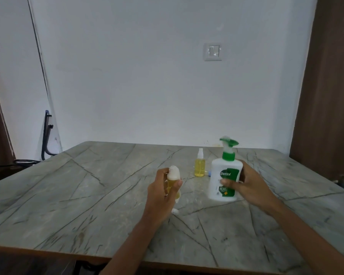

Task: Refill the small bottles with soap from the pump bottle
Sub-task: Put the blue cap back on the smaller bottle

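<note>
While our left fingers (177,184) grip a small bottle (171,184) of yellow liquid (foam-topped), our right fingers (227,183) clasp the pump bottle (224,171) near a yellow-filled sprayer (199,166).

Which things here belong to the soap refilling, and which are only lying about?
For the job:
pump bottle, held by the right hand
small bottle, held by the left hand
spray bottle, standing on the table

Just there:
wall switch
black frame by the wall
</note>
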